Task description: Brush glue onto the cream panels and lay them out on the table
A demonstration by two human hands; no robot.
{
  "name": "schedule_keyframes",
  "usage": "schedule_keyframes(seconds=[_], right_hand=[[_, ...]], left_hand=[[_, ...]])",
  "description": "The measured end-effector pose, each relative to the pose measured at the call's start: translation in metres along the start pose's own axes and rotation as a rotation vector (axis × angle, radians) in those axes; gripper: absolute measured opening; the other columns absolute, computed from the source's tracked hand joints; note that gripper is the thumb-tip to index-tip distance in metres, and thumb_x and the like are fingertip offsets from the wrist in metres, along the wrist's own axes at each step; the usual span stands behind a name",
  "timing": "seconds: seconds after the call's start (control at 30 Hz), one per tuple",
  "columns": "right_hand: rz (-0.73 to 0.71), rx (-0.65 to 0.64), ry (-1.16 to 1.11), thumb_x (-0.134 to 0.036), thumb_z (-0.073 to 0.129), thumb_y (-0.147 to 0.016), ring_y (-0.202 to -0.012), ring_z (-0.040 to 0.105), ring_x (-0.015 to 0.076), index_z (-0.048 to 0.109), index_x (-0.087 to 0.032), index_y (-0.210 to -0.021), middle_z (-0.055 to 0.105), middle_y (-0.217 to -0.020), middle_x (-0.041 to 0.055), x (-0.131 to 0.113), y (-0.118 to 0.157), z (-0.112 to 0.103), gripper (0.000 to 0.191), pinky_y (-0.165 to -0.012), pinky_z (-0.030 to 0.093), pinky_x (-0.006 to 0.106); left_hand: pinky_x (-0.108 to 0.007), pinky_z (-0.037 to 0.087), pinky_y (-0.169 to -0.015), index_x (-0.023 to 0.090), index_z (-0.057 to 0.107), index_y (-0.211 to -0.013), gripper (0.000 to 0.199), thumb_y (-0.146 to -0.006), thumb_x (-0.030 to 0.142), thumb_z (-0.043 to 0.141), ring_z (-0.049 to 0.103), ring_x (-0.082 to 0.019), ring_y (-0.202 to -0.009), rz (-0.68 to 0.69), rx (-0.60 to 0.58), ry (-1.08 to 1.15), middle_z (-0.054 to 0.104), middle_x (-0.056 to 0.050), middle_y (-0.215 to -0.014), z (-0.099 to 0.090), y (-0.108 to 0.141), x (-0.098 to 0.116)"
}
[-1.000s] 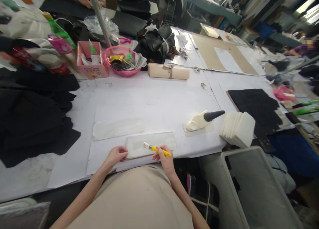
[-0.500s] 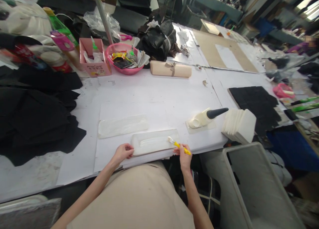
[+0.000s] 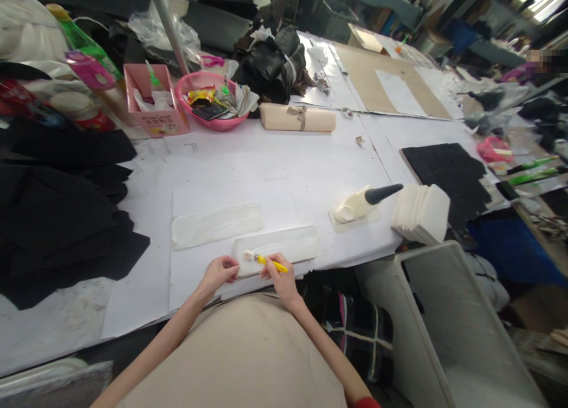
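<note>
My right hand (image 3: 279, 276) is closed round a brush with a yellow handle (image 3: 278, 266). The pale bristles touch the left part of a whitish rectangular piece (image 3: 288, 246) with rounded corners. At that piece's lower left corner, my left hand (image 3: 222, 272) pinches the edge between thumb and fingers. Wet-looking streaks show on its surface. A similar whitish strip (image 3: 215, 225) lies behind and to the left, untouched. Further right, a cream bottle with a black nozzle (image 3: 355, 206) rests tilted on a small pad, beside a stack of white pieces (image 3: 421, 212).
Black sheets (image 3: 66, 218) cover the table's left side. Behind stand a pink box (image 3: 162, 121), a pink basin (image 3: 217, 124) and a tied beige roll (image 3: 297, 118). A grey bin (image 3: 479, 337) stands at the front right. Another person is partly visible at the far right.
My right hand has moved left with the brush, from the piece's right end to its left part. My left hand remains at the corner. The camera view has shifted slightly.
</note>
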State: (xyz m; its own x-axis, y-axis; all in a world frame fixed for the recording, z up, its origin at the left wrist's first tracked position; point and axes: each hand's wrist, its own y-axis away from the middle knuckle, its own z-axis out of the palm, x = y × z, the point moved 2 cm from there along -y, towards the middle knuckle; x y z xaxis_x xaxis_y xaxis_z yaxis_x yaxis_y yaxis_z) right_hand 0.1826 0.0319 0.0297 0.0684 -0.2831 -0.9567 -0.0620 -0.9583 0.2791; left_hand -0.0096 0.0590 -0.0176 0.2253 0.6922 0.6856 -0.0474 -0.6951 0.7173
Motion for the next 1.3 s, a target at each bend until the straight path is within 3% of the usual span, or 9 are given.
schedule_keyframes(seconds=[0.07, 0.23, 0.33, 0.43, 0.6, 0.8, 1.03, 1.1, 1.3], right_hand=[[0.020, 0.105, 0.001, -0.050, 0.053, -0.087, -0.055, 0.065, 0.0164, 0.059, -0.021, -0.085, 0.066, -0.061, -0.0015, 0.007, -0.005, -0.017, 0.030, -0.051, 0.051, 0.025], [-0.013, 0.568, 0.120, -0.054, 0.051, -0.087, -0.060, 0.068, 0.0182, 0.057, -0.019, -0.085, 0.067, -0.064, 0.0006, 0.014, -0.008, -0.104, 0.036, -0.054, 0.052, 0.027], [-0.058, 0.734, 0.213, -0.053, 0.050, -0.088, -0.060, 0.068, 0.0180, 0.058, -0.017, -0.088, 0.068, -0.067, 0.0019, 0.008, -0.002, -0.136, 0.037, -0.056, 0.053, 0.028], [-0.132, 0.705, 0.271, -0.048, 0.051, -0.089, -0.064, 0.067, 0.0172, 0.058, -0.018, -0.092, 0.068, -0.070, 0.0017, 0.001, 0.004, -0.129, 0.031, -0.059, 0.053, 0.028], [-0.154, 0.387, 0.272, -0.040, 0.049, -0.092, -0.066, 0.066, 0.0155, 0.060, -0.019, -0.092, 0.066, -0.069, 0.0002, -0.002, 0.006, -0.086, 0.023, -0.065, 0.052, 0.027], [-0.131, 0.400, 0.244, -0.038, 0.049, -0.093, -0.062, 0.064, 0.0148, 0.059, -0.020, -0.090, 0.066, -0.068, -0.0007, -0.006, 0.016, -0.076, 0.021, -0.063, 0.052, 0.026], [-0.068, 0.067, 0.204, -0.036, 0.052, -0.092, -0.059, 0.065, 0.0153, 0.059, -0.022, -0.086, 0.065, -0.064, -0.0018, 0.000, 0.029, -0.039, 0.017, -0.061, 0.051, 0.026], [-0.062, 0.135, 0.228, -0.037, 0.052, -0.091, -0.059, 0.065, 0.0158, 0.060, -0.022, -0.085, 0.065, -0.064, -0.0011, 0.004, 0.028, -0.051, 0.018, -0.061, 0.051, 0.026], [-0.084, 0.598, 0.365, -0.041, 0.052, -0.090, -0.063, 0.066, 0.0171, 0.059, -0.019, -0.092, 0.067, -0.068, 0.0011, 0.003, 0.032, -0.126, 0.023, -0.066, 0.053, 0.028]], left_hand=[[-0.025, 0.047, -0.047, 0.016, 0.057, -0.068, 0.021, -0.054, 0.030, 0.065, 0.058, -0.014, -0.048, 0.017, 0.004, 0.011, 0.061, 0.001, -0.051, 0.000, 0.001, 0.001], [-0.025, 0.048, -0.047, 0.016, 0.057, -0.068, 0.021, -0.054, 0.029, 0.065, 0.058, -0.014, -0.049, 0.032, -0.002, 0.025, 0.060, 0.001, -0.052, -0.001, 0.006, 0.005], [-0.025, 0.048, -0.047, 0.017, 0.056, -0.068, 0.021, -0.054, 0.028, 0.066, 0.058, -0.014, -0.050, 0.036, 0.000, 0.036, 0.060, 0.001, -0.054, -0.001, 0.007, 0.006], [-0.024, 0.047, -0.045, 0.017, 0.056, -0.069, 0.021, -0.054, 0.028, 0.066, 0.058, -0.014, -0.049, 0.049, 0.018, 0.030, 0.061, 0.001, -0.054, 0.000, 0.008, 0.006], [-0.023, 0.045, -0.041, 0.018, 0.053, -0.071, 0.023, -0.055, 0.028, 0.067, 0.057, -0.014, -0.046, 0.105, 0.067, -0.010, 0.058, 0.003, -0.050, -0.002, 0.012, 0.006], [-0.024, 0.045, -0.041, 0.018, 0.052, -0.077, 0.027, -0.059, 0.030, 0.068, 0.060, -0.015, -0.049, 0.137, 0.087, 0.023, 0.058, 0.004, -0.053, -0.005, 0.019, 0.006], [-0.027, 0.049, -0.047, 0.016, 0.055, -0.080, 0.032, -0.058, 0.033, 0.070, 0.063, -0.017, -0.053, 0.089, 0.075, 0.022, 0.064, -0.001, -0.059, -0.006, 0.019, 0.004], [-0.026, 0.048, -0.047, 0.016, 0.055, -0.081, 0.033, -0.058, 0.032, 0.071, 0.062, -0.016, -0.053, 0.074, 0.065, 0.050, 0.063, 0.000, -0.059, -0.006, 0.019, 0.004], [-0.025, 0.046, -0.047, 0.016, 0.053, -0.085, 0.039, -0.056, 0.032, 0.073, 0.062, -0.015, -0.053, 0.031, 0.038, 0.107, 0.062, 0.002, -0.058, -0.007, 0.023, 0.007]])
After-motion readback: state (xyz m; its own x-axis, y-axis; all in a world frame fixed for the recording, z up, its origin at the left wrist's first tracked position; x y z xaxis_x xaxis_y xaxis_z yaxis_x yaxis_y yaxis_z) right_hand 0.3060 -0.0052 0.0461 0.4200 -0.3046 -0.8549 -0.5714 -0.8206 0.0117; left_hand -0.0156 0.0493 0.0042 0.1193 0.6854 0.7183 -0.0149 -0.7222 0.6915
